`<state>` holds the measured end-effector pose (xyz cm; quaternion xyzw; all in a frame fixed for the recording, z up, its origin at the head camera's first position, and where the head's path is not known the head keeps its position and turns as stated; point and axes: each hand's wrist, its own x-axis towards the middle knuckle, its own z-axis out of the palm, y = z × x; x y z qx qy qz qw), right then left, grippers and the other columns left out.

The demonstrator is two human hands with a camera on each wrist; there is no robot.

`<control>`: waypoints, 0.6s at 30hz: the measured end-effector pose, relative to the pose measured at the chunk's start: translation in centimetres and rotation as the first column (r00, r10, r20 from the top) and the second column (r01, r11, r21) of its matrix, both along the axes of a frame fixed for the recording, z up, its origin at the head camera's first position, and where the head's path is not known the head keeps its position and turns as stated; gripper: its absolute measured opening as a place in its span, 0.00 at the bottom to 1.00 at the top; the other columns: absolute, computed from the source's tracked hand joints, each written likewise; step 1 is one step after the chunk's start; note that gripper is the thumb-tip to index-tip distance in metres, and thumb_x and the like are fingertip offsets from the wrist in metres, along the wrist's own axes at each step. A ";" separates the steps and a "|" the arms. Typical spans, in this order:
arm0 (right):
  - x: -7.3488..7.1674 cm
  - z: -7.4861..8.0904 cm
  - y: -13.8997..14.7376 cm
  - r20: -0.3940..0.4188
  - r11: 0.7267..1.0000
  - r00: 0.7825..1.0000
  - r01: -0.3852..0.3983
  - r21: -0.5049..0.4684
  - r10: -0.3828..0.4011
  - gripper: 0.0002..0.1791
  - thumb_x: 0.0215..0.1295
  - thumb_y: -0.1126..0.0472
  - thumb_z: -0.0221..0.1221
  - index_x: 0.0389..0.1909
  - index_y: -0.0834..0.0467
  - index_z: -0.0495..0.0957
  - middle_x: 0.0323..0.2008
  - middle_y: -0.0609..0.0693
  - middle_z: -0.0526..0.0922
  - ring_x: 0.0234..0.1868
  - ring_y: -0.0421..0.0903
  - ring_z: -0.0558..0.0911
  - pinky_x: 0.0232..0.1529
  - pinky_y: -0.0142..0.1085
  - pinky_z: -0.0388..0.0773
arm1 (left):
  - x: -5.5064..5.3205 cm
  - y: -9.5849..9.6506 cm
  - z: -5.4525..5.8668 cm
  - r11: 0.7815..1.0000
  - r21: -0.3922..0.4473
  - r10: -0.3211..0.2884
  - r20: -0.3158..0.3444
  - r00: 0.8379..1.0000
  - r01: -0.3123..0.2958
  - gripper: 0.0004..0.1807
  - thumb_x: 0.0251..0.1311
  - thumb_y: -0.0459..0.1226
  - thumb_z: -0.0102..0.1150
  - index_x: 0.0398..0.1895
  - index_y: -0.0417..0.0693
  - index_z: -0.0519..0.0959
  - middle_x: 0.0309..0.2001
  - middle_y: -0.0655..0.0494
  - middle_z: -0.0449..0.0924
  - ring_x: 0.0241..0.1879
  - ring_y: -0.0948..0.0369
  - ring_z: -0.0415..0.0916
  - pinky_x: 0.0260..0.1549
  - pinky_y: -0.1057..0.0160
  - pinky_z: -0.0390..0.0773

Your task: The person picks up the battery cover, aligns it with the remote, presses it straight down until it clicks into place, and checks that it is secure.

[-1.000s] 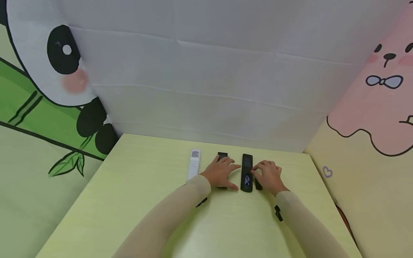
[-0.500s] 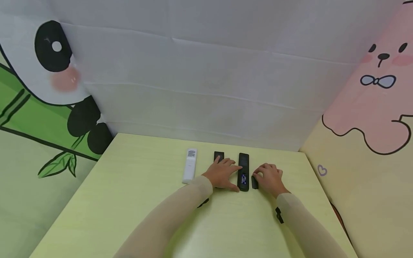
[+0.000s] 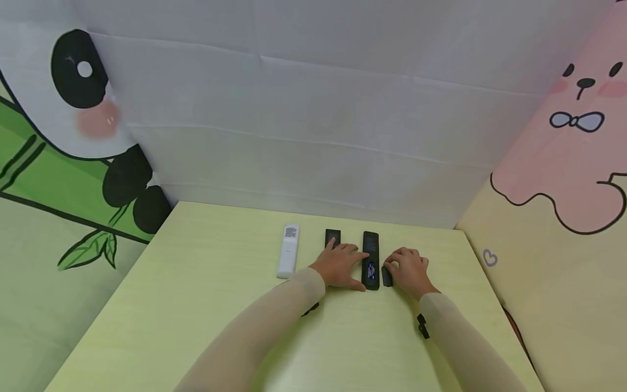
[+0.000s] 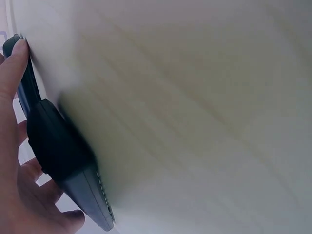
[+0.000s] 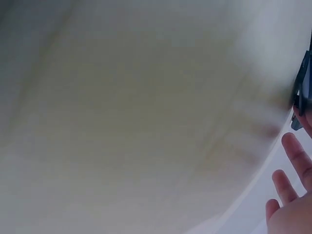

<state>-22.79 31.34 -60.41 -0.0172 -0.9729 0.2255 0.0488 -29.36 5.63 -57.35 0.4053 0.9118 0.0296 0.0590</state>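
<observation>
A black remote control (image 3: 370, 245) lies face down with its battery compartment open and batteries showing inside. My left hand (image 3: 337, 266) is spread beside it, index fingertip on its left side and thumb near its lower end. Under that hand lies a second dark remote (image 3: 332, 236), partly covered; in the left wrist view a dark remote (image 4: 58, 141) sits close by the fingers. Just right of the open remote, my right hand (image 3: 410, 271) pinches a small dark battery cover (image 3: 387, 276) between thumb and index finger. Its other fingers (image 5: 297, 156) show in the right wrist view.
A white remote (image 3: 288, 253) lies face down left of the left hand. The pale yellow table (image 3: 230, 261) meets a white back wall (image 3: 303, 179), and a wall with a pink cartoon (image 3: 553, 169) stands on the right.
The battery cover now shows slightly apart from the open remote's right edge, held in the right hand. The left index fingertip has come onto the remote. The head view has shifted a little.
</observation>
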 end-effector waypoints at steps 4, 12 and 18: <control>0.1 0.0 -0.1 0.002 1.000 1.000 0.003 -0.004 -0.003 0.09 0.89 0.57 0.68 0.49 0.55 0.95 0.67 0.62 0.87 0.79 0.73 0.74 0.72 0.73 0.66 | 0.1 0.0 -0.1 1.000 -0.017 0.007 0.000 1.000 -0.007 0.55 0.69 0.78 0.70 0.95 0.77 0.66 0.91 0.58 0.72 0.92 0.53 0.69 0.97 0.32 0.54; 0.0 0.7 -0.1 0.003 0.994 1.000 0.023 -0.108 -0.023 0.11 0.90 0.58 0.65 0.48 0.57 0.94 0.68 0.64 0.86 0.80 0.75 0.73 0.73 0.76 0.63 | 0.3 0.0 0.1 1.000 -0.027 0.016 -0.002 1.000 -0.016 0.55 0.69 0.78 0.71 0.95 0.77 0.66 0.88 0.59 0.75 0.91 0.54 0.71 0.97 0.31 0.56; -0.2 1.4 -0.4 -0.015 0.983 0.999 0.033 -0.181 -0.036 0.11 0.91 0.59 0.64 0.49 0.59 0.92 0.69 0.65 0.86 0.80 0.75 0.73 0.73 0.76 0.61 | 0.1 0.2 -0.3 0.999 -0.039 0.019 -0.010 1.000 -0.019 0.56 0.67 0.80 0.71 0.95 0.78 0.65 0.88 0.59 0.76 0.91 0.53 0.70 0.97 0.31 0.55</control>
